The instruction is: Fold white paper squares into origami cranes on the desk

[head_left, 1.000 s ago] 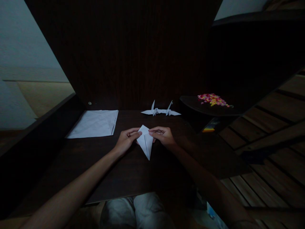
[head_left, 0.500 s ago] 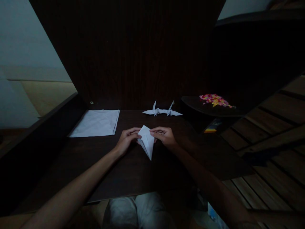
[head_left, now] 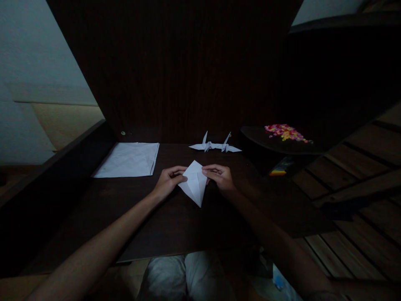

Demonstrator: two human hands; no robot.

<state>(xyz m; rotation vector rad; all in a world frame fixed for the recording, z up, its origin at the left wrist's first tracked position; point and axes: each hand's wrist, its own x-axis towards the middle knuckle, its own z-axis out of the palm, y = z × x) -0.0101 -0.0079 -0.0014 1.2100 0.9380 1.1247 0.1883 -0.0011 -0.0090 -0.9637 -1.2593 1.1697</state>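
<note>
A folded white sheet of paper (head_left: 194, 183), kite-shaped with creases, is held just above the dark desk with its long point toward me. My left hand (head_left: 171, 179) pinches its left edge, thumb on top and fingers partly hidden behind. On the right edge, my right hand (head_left: 219, 177) grips it the same way near the upper corner. Beyond the hands, two white origami cranes (head_left: 215, 146) sit side by side at the back of the desk, wings touching or overlapping.
To the left lies a stack of white paper (head_left: 128, 159). A dark corner shelf (head_left: 255, 136) at the right carries a heap of small pink, red and yellow pieces (head_left: 287, 132). A raised dark side panel (head_left: 62, 161) borders the desk (head_left: 150, 234) on the left.
The paper's left side has opened outward, so it looks wider and flatter than before. Both hands still hold its edges. The view has shifted slightly.
</note>
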